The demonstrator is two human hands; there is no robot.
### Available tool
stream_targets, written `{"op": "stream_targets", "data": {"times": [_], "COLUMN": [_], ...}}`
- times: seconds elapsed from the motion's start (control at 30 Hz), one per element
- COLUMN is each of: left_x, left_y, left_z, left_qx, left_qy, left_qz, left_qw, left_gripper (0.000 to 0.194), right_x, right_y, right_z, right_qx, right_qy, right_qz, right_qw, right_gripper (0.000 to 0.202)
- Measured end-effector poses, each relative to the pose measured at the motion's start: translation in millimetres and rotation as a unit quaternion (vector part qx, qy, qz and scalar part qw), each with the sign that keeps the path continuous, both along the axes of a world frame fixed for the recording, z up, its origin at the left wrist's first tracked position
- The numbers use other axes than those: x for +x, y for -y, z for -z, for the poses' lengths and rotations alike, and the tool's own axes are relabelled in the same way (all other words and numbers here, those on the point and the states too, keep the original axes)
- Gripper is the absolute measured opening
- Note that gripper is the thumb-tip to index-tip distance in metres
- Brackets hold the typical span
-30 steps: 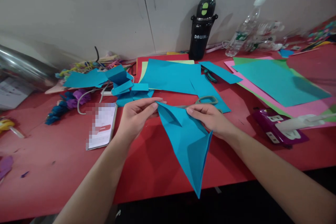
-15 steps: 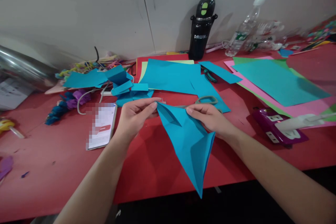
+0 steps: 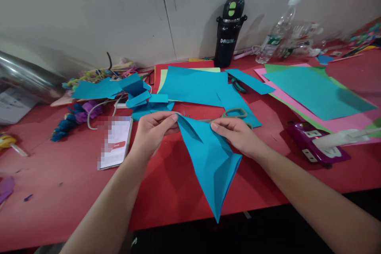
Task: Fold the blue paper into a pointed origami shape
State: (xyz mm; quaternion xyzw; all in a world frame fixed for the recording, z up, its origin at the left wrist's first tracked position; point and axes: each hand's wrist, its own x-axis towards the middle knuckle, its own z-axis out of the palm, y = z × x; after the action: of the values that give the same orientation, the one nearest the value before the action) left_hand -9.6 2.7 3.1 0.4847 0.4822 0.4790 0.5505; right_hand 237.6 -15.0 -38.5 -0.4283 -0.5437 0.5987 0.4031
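A folded blue paper (image 3: pixel 208 154) hangs between my two hands above the red table (image 3: pixel 166 190), its pointed lower end toward the front edge. My left hand (image 3: pixel 156 129) pinches its upper left corner between thumb and fingers. At the upper right edge, my right hand (image 3: pixel 232 131) is closed on the same paper. The right side of the paper shows an open fold. Just behind my right hand lie scissors (image 3: pixel 235 113), partly on a blue sheet (image 3: pixel 242 105). Some fingertips are hidden behind the paper.
A phone (image 3: pixel 116 143) lies left of my left hand, near cut blue pieces (image 3: pixel 139 97). Blue sheets (image 3: pixel 193 85) and a black bottle (image 3: pixel 228 33) stand behind. To the right are coloured sheets (image 3: pixel 315 91), a purple power strip (image 3: pixel 306 139) and a plastic bottle (image 3: pixel 272 39).
The lower tip of the held blue paper has swung to the left, and its right flap has dropped slightly. Both hands keep their hold in nearly the same place.
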Motion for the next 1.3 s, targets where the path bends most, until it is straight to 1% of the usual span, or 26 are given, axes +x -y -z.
{"op": "stream_targets", "data": {"times": [0.23,0.6,0.73,0.9,1.03,1.17,1.3], "left_x": [1.1,3.9,6.3,9.7,10.2,11.0,11.7], "left_y": [-2.4,-3.3,-1.8,0.5,0.5,0.5,0.7], "left_z": [5.7,7.5,6.0,6.9,10.0,11.1,10.2], "left_qx": [-0.032,-0.066,-0.045,-0.041,-0.040,-0.018,-0.006], "left_qy": [0.043,0.049,0.059,0.017,0.010,0.014,0.009], "left_qz": [-0.006,-0.020,-0.023,0.010,0.009,-0.004,-0.008], "left_qw": [0.999,0.996,0.997,0.999,0.999,1.000,1.000], "left_gripper": [0.018,0.020,0.022,0.030,0.026,0.021,0.022], "right_x": [-2.0,-1.7,-1.9,-1.8,-1.6,-1.6,-1.8], "right_y": [1.5,3.3,3.1,2.7,2.6,2.9,2.8], "right_z": [1.0,2.1,3.0,2.8,2.5,1.7,0.6], "right_qx": [0.076,0.054,0.046,0.044,0.050,0.046,0.044], "right_qy": [0.039,0.015,0.017,0.026,0.033,0.027,0.025], "right_qz": [0.013,0.002,0.010,0.018,0.013,0.005,0.000], "right_qw": [0.996,0.998,0.999,0.999,0.998,0.999,0.999], "right_gripper": [0.029,0.027,0.027,0.029,0.029,0.030,0.029]}}
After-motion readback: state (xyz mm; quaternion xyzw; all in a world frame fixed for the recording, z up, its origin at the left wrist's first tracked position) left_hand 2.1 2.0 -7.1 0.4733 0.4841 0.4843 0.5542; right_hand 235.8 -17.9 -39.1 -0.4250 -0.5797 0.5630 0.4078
